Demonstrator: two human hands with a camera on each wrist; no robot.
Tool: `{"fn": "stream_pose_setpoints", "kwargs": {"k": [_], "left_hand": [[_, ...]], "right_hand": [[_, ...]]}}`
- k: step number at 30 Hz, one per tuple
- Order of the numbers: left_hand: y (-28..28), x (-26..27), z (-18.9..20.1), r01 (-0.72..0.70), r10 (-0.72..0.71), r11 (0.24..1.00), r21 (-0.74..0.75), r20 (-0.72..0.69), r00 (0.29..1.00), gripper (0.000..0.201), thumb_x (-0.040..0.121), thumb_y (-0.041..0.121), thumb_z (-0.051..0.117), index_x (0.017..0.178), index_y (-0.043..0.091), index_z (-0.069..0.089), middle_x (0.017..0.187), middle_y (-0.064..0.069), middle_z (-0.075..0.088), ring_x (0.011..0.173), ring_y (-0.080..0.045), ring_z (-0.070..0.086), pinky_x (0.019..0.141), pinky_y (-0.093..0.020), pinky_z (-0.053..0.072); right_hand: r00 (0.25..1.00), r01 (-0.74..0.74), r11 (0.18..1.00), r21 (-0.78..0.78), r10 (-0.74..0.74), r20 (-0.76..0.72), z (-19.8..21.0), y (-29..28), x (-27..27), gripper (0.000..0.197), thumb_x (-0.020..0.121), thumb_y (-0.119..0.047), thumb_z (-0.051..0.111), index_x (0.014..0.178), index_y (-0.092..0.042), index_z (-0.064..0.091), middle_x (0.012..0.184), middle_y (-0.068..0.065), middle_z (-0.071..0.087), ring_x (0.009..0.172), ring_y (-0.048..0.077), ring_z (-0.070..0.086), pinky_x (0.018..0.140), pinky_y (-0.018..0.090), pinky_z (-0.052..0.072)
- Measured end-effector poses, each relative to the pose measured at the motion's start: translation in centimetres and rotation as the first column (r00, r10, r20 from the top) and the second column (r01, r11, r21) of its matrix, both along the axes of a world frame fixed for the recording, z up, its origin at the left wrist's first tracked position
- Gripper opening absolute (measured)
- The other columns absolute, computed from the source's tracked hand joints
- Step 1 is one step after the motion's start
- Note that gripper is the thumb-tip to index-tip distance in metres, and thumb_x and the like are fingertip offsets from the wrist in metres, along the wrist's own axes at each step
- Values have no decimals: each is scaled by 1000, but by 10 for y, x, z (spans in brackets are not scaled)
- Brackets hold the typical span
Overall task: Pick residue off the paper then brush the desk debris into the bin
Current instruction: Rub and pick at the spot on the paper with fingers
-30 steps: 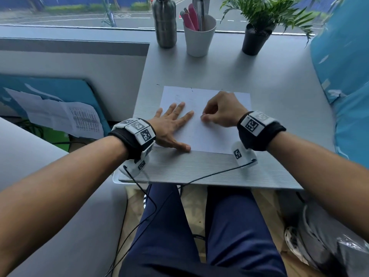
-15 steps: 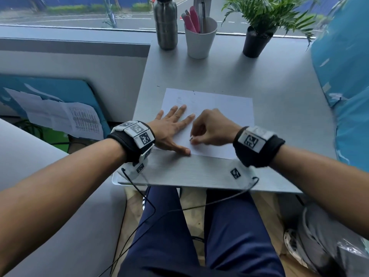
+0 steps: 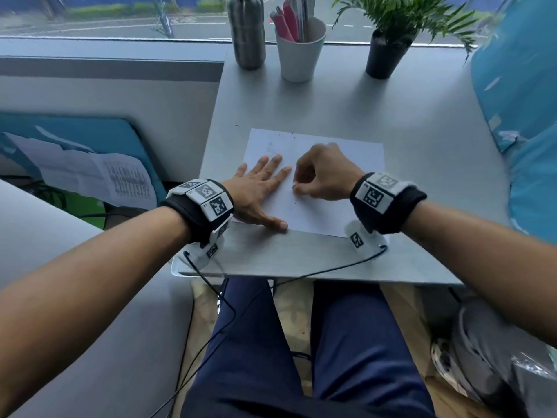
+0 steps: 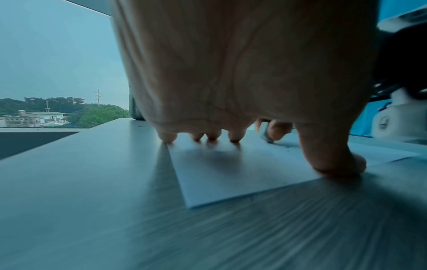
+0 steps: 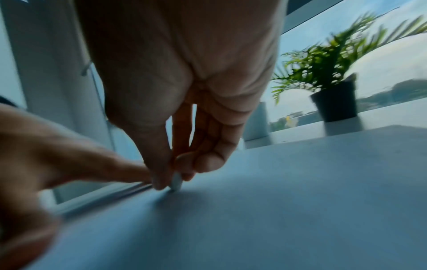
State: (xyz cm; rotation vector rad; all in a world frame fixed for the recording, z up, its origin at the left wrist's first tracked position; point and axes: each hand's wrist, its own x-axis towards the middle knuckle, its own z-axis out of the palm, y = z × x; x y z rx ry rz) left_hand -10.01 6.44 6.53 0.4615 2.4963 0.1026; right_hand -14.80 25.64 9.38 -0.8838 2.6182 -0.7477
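Note:
A white paper sheet lies on the grey desk. My left hand lies flat on the sheet's left part, fingers spread, thumb at the near edge. My right hand pinches a small pale eraser-like piece and presses its tip onto the paper beside the left index finger. A few dark specks of residue lie near that tip, and more at the far edge. The left wrist view shows the paper and the piece. In the right wrist view the piece sits between thumb and fingers.
At the desk's far edge stand a steel bottle, a white cup of pens and a potted plant. A blue cushion borders the right side. Printed sheets lie left of the desk. A grey bag-like thing sits lower right.
My right hand slid over the paper toward me and leftward, then slightly away again, keeping its pinch. The left hand has stayed flat on the sheet.

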Motion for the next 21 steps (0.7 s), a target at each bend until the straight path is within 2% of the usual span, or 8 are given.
{"fn": "stream_pose_setpoints", "kwargs": {"k": [3,4,6,8,13,16,19,21], "left_hand": [[-2,1,-2,19,-19,1000,10,-10,1000,128,71,83,56,154,26,-24,159,-2,-35,147,-21,-30,120,-50,-14],[-2,1,-2,20,-20,1000,7,-11,1000,128,71,83,56,154,26,-24,159,-2,-35,147,-21,-29,120,-49,-14],[-1,0,-1,19,-19,1000,4,-7,1000,129,70,83,55,154,26,-23,159,-2,-35,147,-21,-29,120,-49,-14],[1,1,-1,15,-15,1000,3,-5,1000,129,69,84,54,154,26,-23,159,-2,-35,147,-22,-29,120,-50,-14],[-2,2,-3,27,-26,1000,8,-14,1000,131,70,85,55,153,23,-25,158,-1,-37,147,-20,-30,120,-48,-16],[0,3,-4,21,-21,1000,14,-26,999,133,70,84,55,154,19,-25,159,0,-35,147,-19,-29,119,-46,-16],[1,6,-6,37,-38,999,-13,-53,998,132,70,88,48,153,17,-26,159,0,-35,147,-19,-29,118,-45,-16],[-2,8,-8,36,-37,999,-11,-87,996,129,71,89,44,153,18,-26,159,1,-34,147,-18,-29,121,-45,-14]], "right_hand": [[984,-161,985,55,156,85,-1,-2,26,6,71,-17,77,76,-13,78,70,-2,73,65,9,69,64,20,55],[985,-152,986,74,145,91,2,-1,18,7,72,-18,78,78,-15,79,72,-2,74,67,9,69,67,21,55],[998,-38,997,60,35,56,3,2,-10,9,72,-21,78,80,-16,79,74,-2,75,70,10,70,74,26,57],[999,30,999,27,-30,18,3,4,-24,8,72,-20,77,78,-16,79,73,-2,75,70,11,70,75,31,58],[988,-146,985,92,141,55,-1,-4,8,8,70,-19,76,77,-14,78,70,-1,73,66,12,68,66,24,55],[1000,-9,996,89,8,14,2,-2,-21,11,73,-24,75,80,-15,79,74,-2,74,71,13,69,69,24,54],[989,146,986,74,-143,-45,2,11,-46,11,75,-24,77,77,-14,75,72,-1,70,70,14,64,59,17,44],[978,204,971,124,-208,14,2,25,-52,9,76,-24,78,75,-15,74,70,-1,67,68,15,60,62,20,46]]}}
